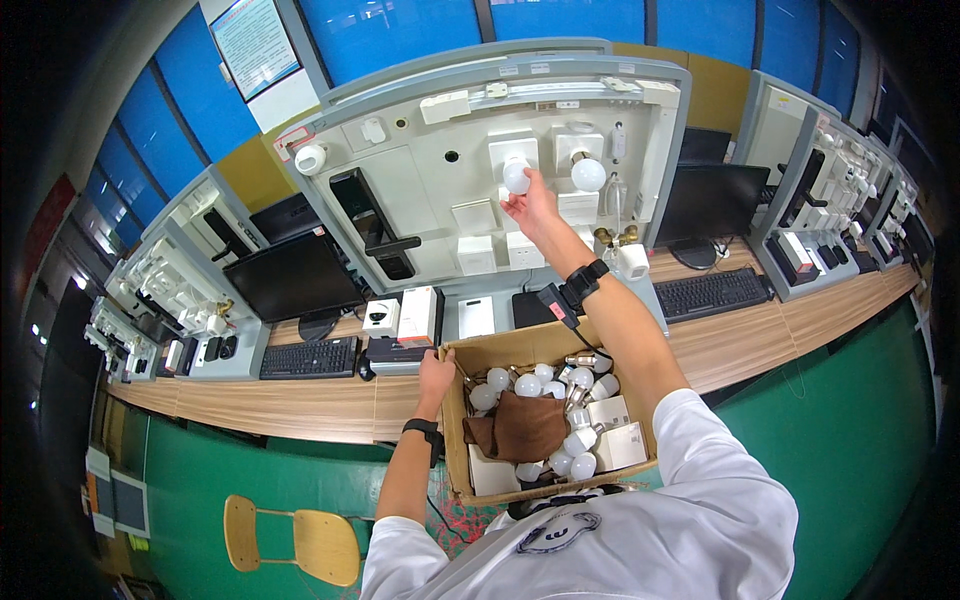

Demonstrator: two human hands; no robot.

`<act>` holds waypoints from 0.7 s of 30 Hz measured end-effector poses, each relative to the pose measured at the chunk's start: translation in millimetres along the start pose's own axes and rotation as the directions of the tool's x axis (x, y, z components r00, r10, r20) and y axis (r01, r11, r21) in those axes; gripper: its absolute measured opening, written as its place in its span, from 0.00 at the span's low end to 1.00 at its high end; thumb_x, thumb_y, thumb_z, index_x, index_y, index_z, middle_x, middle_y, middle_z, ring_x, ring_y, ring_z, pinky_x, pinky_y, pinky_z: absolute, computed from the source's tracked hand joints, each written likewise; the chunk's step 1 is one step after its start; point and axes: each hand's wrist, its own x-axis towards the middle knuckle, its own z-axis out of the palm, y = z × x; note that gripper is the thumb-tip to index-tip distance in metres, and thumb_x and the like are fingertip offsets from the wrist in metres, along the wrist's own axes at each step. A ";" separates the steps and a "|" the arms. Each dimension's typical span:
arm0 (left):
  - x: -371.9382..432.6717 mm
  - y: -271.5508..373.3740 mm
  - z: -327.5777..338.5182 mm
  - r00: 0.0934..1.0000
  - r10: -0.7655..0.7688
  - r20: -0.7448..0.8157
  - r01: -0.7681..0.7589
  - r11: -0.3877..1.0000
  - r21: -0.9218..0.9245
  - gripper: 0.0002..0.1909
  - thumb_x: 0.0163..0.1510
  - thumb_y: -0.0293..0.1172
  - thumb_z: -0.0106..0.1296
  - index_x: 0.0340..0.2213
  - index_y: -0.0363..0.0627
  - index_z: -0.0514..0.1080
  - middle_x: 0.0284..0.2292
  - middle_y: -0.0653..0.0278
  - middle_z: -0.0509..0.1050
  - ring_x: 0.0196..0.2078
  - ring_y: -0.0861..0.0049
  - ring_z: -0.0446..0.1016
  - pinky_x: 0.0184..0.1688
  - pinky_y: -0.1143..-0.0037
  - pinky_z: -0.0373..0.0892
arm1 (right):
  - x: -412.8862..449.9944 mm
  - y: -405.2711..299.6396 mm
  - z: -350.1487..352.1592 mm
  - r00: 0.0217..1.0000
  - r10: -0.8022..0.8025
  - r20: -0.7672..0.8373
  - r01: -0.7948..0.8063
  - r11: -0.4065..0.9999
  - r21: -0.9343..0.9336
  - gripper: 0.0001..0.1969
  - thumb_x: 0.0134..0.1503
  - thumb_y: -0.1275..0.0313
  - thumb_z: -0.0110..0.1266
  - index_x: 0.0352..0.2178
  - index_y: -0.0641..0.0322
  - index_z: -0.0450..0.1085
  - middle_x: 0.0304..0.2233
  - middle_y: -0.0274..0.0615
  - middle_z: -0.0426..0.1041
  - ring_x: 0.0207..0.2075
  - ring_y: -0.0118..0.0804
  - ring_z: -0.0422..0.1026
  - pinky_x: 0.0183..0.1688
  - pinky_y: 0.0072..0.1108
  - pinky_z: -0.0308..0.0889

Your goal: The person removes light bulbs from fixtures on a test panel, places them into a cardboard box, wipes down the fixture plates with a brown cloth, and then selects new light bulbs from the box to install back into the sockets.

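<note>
My right hand (534, 204) reaches up to the display board (420, 172) with its fingers around a white light bulb (516, 175). That bulb sits at a square white lamp-holder plate (513, 141); its base is hidden, so I cannot tell how far it is seated. Just to the right, a second bulb (588, 175) sticks out of another holder plate (579, 142). My left hand (437, 375) grips the left wall of an open cardboard box (517, 343) held against my body. Inside the box lie several bulbs (528, 385), a brown cloth (529, 427) and small white boxes (621, 448).
A black door lock (371, 221) with a handle and several white switches and sockets (477, 255) are mounted on the board. Monitors (296, 274) and keyboards (309, 358) flank it on the wooden desk (322, 409). A wooden chair (326, 546) stands behind at left.
</note>
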 end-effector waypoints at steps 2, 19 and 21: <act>1.4 1.4 4.5 1.000 0.027 -0.010 -0.026 0.999 0.020 0.20 0.48 0.41 0.50 0.32 0.31 0.66 0.31 0.42 0.71 0.38 0.49 0.69 0.39 0.63 0.64 | 9.4 -0.4 -5.7 0.999 0.029 0.023 -0.030 0.996 0.088 0.22 0.53 0.58 0.41 0.38 0.71 0.58 0.28 0.46 0.61 0.27 0.36 0.64 0.37 0.31 0.67; 0.9 -7.9 12.4 0.998 0.041 -0.050 -0.040 0.999 0.024 0.21 0.47 0.42 0.52 0.30 0.32 0.67 0.29 0.42 0.72 0.36 0.49 0.69 0.38 0.64 0.65 | 1.5 -10.5 -9.0 0.997 -0.083 -0.002 0.072 0.884 -0.462 0.26 0.50 0.58 0.48 0.39 0.74 0.58 0.32 0.49 0.63 0.31 0.40 0.68 0.34 0.27 0.68; 2.3 -5.4 12.5 0.998 0.057 -0.039 -0.057 0.998 0.010 0.20 0.48 0.42 0.51 0.31 0.32 0.67 0.29 0.42 0.71 0.36 0.49 0.70 0.38 0.64 0.65 | 9.4 -9.0 -8.4 0.998 -0.009 0.059 0.012 0.999 -0.052 0.24 0.52 0.60 0.44 0.42 0.72 0.55 0.29 0.50 0.65 0.25 0.40 0.69 0.27 0.27 0.69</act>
